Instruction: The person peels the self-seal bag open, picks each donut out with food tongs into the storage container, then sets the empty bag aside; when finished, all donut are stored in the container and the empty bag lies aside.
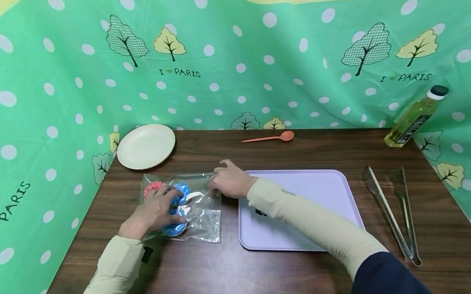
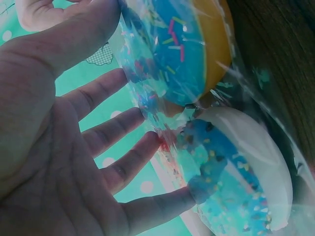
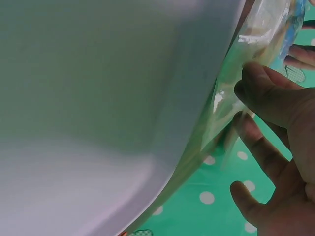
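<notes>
A clear plastic bag (image 1: 206,221) lies flat on the table, holding a pink ring-shaped donut (image 1: 153,187) and two blue ones (image 1: 183,191), (image 1: 175,229). My left hand (image 1: 153,215) rests over the donuts with its fingers spread. In the left wrist view, the fingers of that hand (image 2: 98,137) touch the film beside a blue sprinkled donut (image 2: 177,54). At the bag's right edge, my right hand (image 1: 231,180) pinches the film. The right wrist view shows thumb and a finger of this hand (image 3: 280,132) at the clear film (image 3: 221,101), with another finger held apart.
A lilac tray (image 1: 306,178) lies under my right forearm. Behind the bag is a cream plate (image 1: 146,146); a coral spoon (image 1: 286,136) lies at the back. Metal tongs (image 1: 388,210) are right of the tray, and a bottle of yellow-green liquid (image 1: 413,120) stands at the back right.
</notes>
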A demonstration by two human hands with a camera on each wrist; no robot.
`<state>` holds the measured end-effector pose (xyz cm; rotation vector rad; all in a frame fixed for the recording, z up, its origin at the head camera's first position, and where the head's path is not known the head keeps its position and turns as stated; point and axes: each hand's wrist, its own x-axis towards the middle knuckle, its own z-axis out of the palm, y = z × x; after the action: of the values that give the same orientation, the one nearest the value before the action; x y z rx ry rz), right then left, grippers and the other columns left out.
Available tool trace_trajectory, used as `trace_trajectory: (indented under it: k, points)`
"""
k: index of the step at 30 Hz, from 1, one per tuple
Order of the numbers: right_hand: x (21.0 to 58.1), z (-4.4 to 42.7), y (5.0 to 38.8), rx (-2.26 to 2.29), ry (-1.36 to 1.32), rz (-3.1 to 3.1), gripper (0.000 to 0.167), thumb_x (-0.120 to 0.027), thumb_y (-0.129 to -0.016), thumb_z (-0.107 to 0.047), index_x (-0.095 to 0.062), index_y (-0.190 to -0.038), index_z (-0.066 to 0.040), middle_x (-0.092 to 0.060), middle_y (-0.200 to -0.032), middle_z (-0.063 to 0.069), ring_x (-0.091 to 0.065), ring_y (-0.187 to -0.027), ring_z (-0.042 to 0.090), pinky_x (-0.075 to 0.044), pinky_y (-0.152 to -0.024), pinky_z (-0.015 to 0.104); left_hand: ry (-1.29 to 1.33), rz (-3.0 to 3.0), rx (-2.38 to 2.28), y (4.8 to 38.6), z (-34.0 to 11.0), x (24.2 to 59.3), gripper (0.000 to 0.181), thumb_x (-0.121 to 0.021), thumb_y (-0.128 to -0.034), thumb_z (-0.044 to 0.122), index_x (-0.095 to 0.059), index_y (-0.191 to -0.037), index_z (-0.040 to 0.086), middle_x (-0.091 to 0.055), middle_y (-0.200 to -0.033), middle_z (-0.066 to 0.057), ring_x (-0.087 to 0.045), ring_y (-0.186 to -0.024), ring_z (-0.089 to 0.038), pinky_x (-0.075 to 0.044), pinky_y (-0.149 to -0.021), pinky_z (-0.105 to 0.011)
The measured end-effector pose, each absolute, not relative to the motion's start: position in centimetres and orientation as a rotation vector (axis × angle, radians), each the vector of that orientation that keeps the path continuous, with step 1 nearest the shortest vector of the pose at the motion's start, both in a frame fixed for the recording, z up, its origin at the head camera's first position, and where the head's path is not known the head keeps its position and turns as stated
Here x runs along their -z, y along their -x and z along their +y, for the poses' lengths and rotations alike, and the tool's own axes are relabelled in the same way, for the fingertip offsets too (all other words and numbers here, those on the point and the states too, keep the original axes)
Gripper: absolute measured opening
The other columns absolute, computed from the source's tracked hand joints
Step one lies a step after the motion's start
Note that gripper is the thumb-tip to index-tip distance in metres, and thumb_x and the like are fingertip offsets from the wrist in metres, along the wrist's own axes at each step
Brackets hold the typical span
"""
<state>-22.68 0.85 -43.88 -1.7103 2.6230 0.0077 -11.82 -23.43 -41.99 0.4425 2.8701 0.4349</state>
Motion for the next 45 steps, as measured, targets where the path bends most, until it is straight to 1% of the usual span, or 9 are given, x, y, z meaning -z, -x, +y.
trace_trajectory:
  k: [9,14,19,22,26,31,37,41,45]
  points:
    - [43.9,2.3,23.1,0.015,1.655,2.649,0.008,-0.079,-0.086,-0.023,-0.077,-0.084,-0.03,-0.072,-0.095,-0.02,-0.06,-0.094,0.013,-0.031,-0.107,0.062,-0.433,2.868,-0.426,11.9,-23.4,41.8,0.063,-0.084,-0.0827,0.035,-0.058,-0.132,0.006,-0.047,-0.138,-0.023,-0.044,-0.118,-0.052,-0.047,-0.09,-0.064]
    - [44.0,2.1,22.2,0.01,1.655,2.622,0.005,-0.078,-0.088,-0.026,-0.075,-0.086,-0.03,-0.072,-0.099,-0.019,-0.06,-0.098,0.016,-0.031,-0.107,0.062,-0.429,2.86,-0.434,11.8,-23.3,41.8,0.064,-0.084,-0.0828,0.035,-0.057,-0.133,0.006,-0.046,-0.139,-0.023,-0.043,-0.119,-0.052,-0.047,-0.089,-0.065]
    - [44.1,1.6,21.1,-0.023,1.736,2.581,0.005,-0.074,-0.09,-0.03,-0.074,-0.085,-0.032,-0.072,-0.103,-0.021,-0.058,-0.1,0.014,-0.033,-0.106,0.062,-0.425,2.858,-0.438,11.8,-23.1,41.9,0.064,-0.084,-0.0828,0.036,-0.057,-0.133,0.006,-0.046,-0.139,-0.023,-0.043,-0.12,-0.052,-0.045,-0.092,-0.065]
    - [44.1,1.5,20.6,-0.029,1.776,2.574,0.008,-0.073,-0.09,-0.031,-0.073,-0.082,-0.031,-0.072,-0.103,-0.021,-0.058,-0.098,0.013,-0.034,-0.105,0.06,-0.432,2.861,-0.435,11.8,-23.1,41.9,0.065,-0.084,-0.0829,0.036,-0.057,-0.134,0.006,-0.046,-0.139,-0.024,-0.043,-0.12,-0.052,-0.045,-0.093,-0.065]
    - [43.9,1.9,20.5,-0.048,1.779,2.589,0.009,-0.074,-0.089,-0.032,-0.072,-0.08,-0.03,-0.072,-0.098,-0.019,-0.059,-0.099,0.013,-0.034,-0.105,0.058,-0.465,2.872,-0.442,11.8,-23.1,42.1,0.064,-0.084,-0.0826,0.036,-0.058,-0.132,0.005,-0.048,-0.137,-0.024,-0.045,-0.118,-0.053,-0.044,-0.094,-0.064]
    - [43.9,3.1,20.7,-0.042,1.763,2.586,0.007,-0.075,-0.088,-0.031,-0.074,-0.082,-0.031,-0.072,-0.097,-0.017,-0.06,-0.104,0.014,-0.034,-0.106,0.06,-0.452,2.87,-0.46,11.8,-23.4,42.0,0.063,-0.084,-0.0829,0.035,-0.058,-0.132,0.005,-0.048,-0.137,-0.024,-0.044,-0.119,-0.054,-0.045,-0.092,-0.065]
    - [43.6,3.2,20.1,-0.028,1.767,2.57,0.004,-0.078,-0.087,-0.029,-0.076,-0.086,-0.032,-0.072,-0.096,-0.017,-0.06,-0.105,0.014,-0.033,-0.106,0.06,-0.447,2.866,-0.469,11.7,-23.8,42.0,0.063,-0.084,-0.0827,0.034,-0.057,-0.131,0.005,-0.047,-0.138,-0.025,-0.043,-0.12,-0.054,-0.043,-0.094,-0.066]
    - [43.6,2.4,19.1,-0.08,1.836,2.551,0.001,-0.076,-0.087,-0.033,-0.076,-0.088,-0.034,-0.071,-0.095,-0.019,-0.059,-0.106,0.013,-0.035,-0.104,0.059,-0.451,2.865,-0.473,11.8,-23.6,42.1,0.062,-0.084,-0.0825,0.035,-0.058,-0.131,0.006,-0.047,-0.137,-0.025,-0.043,-0.119,-0.055,-0.044,-0.093,-0.066]
    - [43.8,1.7,18.0,-0.132,1.934,2.522,0.003,-0.073,-0.089,-0.035,-0.075,-0.088,-0.034,-0.071,-0.095,-0.02,-0.059,-0.105,0.011,-0.036,-0.104,0.057,-0.442,2.857,-0.466,11.8,-23.4,42.1,0.064,-0.083,-0.0831,0.037,-0.057,-0.133,0.007,-0.046,-0.138,-0.024,-0.043,-0.119,-0.054,-0.045,-0.093,-0.065]
